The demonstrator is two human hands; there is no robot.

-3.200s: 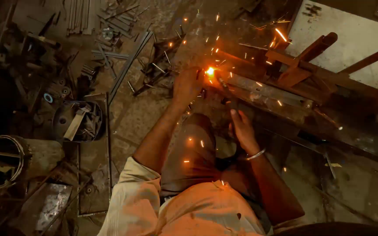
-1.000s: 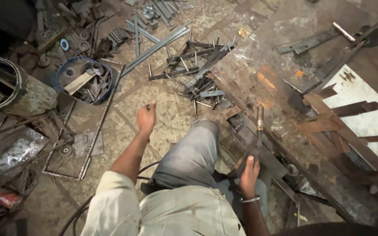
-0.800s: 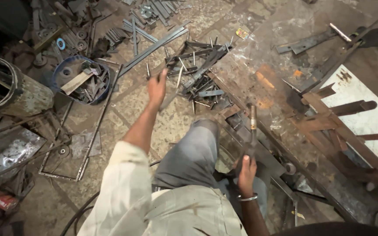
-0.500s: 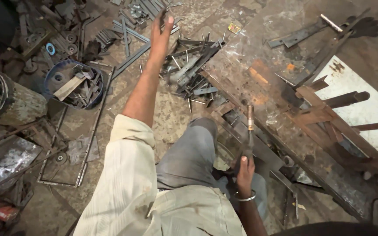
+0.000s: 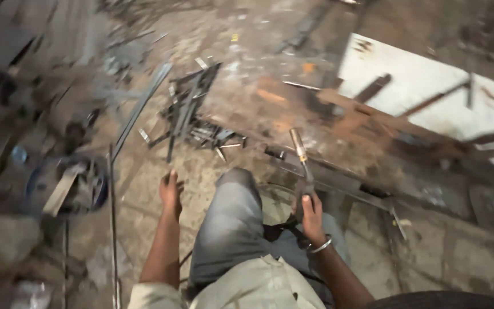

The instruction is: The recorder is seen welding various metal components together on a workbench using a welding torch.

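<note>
My right hand [image 5: 311,213], with a metal bangle on its wrist, grips a welding electrode holder [image 5: 301,163] that points up and away toward a rusty metal frame [image 5: 373,117]. My left hand [image 5: 171,191] hovers low over the dirt floor to the left of my bent knee [image 5: 235,200], its fingers curled. Motion blur hides whether that hand holds anything. A pile of short metal pieces [image 5: 192,117] lies on the floor beyond the left hand, apart from it.
A white sheet [image 5: 424,86] lies under the rusty frame at the upper right. A long angle bar [image 5: 138,111] and a thin rod frame [image 5: 111,229] lie left of my hand. A blue round container of scrap [image 5: 67,189] sits at the far left.
My left arm, stretched out to the scrap pile half a second ago, has drawn back beside my knee. The view has swung right. My right hand still holds the electrode holder.
</note>
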